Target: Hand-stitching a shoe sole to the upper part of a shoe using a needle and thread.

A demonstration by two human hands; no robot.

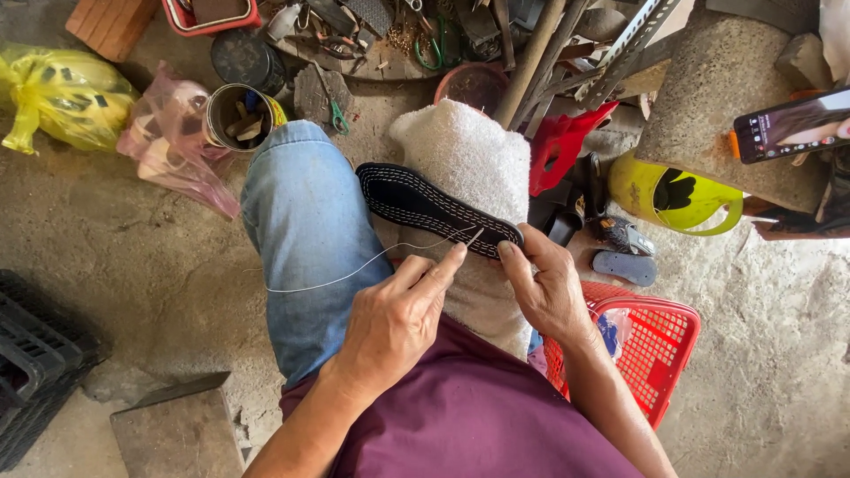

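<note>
A black shoe sole (425, 204) with white stitching along its edge lies on a white towel (465, 159) across my right knee. My right hand (549, 283) pinches the near end of the sole. My left hand (398, 314) sits beside it, fingers pinched on a thin needle (475, 237) with a white thread (336, 276) that loops left over my blue-jeaned knee (305, 221). Both hands are close together at the sole's near tip.
A red plastic basket (660, 350) stands by my right side, a yellow jug (673, 195) and a small sandal (624, 265) beyond it. A tin can (237, 115), plastic bags, tools and metal bars crowd the far ground. A phone (788, 124) lies on a stone block. A black crate (35, 363) is at left.
</note>
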